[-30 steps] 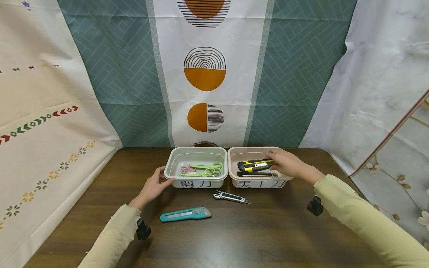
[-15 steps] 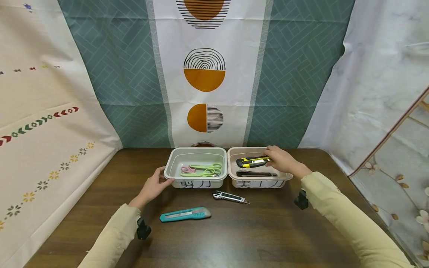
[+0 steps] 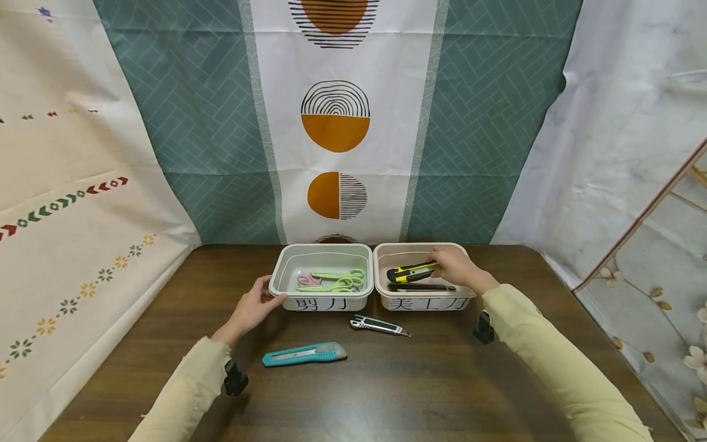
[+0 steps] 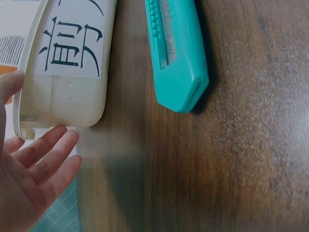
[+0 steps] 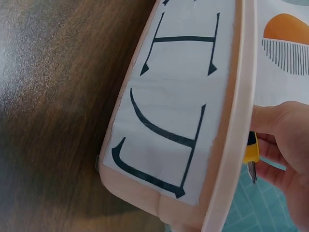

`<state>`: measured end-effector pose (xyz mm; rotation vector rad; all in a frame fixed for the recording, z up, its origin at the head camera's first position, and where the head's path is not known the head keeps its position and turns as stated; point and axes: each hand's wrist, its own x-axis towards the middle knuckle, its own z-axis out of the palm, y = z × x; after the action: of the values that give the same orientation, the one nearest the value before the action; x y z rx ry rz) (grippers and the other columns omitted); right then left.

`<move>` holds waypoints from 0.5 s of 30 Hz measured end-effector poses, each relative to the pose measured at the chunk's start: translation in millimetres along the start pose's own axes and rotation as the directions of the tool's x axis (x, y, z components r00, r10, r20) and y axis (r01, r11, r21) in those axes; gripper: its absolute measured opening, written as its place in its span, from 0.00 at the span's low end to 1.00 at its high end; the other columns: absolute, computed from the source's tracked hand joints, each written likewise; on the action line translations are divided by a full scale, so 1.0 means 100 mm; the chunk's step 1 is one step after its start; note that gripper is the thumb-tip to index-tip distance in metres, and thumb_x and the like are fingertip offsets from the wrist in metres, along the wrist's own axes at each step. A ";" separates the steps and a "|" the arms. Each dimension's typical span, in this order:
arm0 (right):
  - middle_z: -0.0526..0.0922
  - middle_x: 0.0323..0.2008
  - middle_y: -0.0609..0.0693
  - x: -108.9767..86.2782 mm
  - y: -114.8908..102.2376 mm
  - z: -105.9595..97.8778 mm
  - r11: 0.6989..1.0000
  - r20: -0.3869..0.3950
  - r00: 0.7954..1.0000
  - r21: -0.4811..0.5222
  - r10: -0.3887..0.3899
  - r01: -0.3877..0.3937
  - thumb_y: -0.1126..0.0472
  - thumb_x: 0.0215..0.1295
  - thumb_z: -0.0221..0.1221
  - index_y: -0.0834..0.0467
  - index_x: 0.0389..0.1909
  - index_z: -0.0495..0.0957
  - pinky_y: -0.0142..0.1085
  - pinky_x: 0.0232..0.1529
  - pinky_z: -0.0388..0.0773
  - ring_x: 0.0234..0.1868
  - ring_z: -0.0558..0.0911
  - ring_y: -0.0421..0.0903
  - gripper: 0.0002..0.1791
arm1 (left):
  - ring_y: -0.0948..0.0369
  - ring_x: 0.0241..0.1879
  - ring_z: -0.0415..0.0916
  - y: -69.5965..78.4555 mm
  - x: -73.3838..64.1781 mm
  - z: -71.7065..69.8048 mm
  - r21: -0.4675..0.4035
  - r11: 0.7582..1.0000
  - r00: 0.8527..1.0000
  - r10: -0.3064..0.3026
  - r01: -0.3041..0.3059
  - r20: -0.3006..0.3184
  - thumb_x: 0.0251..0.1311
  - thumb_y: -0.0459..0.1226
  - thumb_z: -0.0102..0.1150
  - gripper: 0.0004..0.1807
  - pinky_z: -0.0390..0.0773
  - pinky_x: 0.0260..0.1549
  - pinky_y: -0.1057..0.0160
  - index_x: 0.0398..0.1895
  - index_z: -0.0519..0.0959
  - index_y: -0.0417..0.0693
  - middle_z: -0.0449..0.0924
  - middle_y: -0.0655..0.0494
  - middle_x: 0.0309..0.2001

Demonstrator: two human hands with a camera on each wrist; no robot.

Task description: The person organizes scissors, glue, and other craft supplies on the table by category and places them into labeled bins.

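My right hand (image 3: 453, 265) pinches a yellow and black utility knife (image 3: 411, 272) inside the pink bin (image 3: 472, 293). A dark, slim utility knife (image 3: 421, 287) lies in that bin, in front of it. In the right wrist view the knife's yellow end (image 5: 251, 152) with a metal tip shows between thumb and fingers; the bin's rim hides the rest. My left hand (image 3: 253, 307) rests at the left corner of the white bin (image 3: 278, 267), thumb at the rim. Its fingers (image 4: 53, 152) stretch fairly straight against the end wall in the left wrist view.
The white bin holds green scissors (image 3: 339, 283) and pink-handled scissors (image 3: 308, 280). On the brown table (image 3: 386, 393) lie a silver and black utility knife (image 3: 379, 325) before the bins and a teal utility knife (image 3: 304, 354) nearer me. A patterned cloth (image 3: 221, 153) hangs behind.
My right hand has moved a little left with the yellow utility knife, which rose slightly and came down again, tilted, above the dark knife. The left hand has stayed in place.
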<state>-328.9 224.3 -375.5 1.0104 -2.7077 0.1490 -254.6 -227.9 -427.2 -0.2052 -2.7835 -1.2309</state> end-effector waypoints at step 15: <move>0.80 0.29 0.49 0.08 0.03 0.09 0.999 0.027 0.999 -0.038 0.033 -0.032 0.62 0.41 0.71 0.59 0.32 0.82 0.41 0.34 0.73 0.29 0.78 0.47 0.14 | 0.50 0.45 0.73 -0.01 0.00 0.00 0.009 1.000 1.000 0.013 -0.013 0.002 0.58 0.50 0.56 0.35 0.71 0.41 0.50 0.62 0.57 0.40 0.75 0.42 0.45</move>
<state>-338.7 219.9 -381.8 0.9646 -2.7418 0.0900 -254.7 -228.9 -427.9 -0.2240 -2.7847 -1.2154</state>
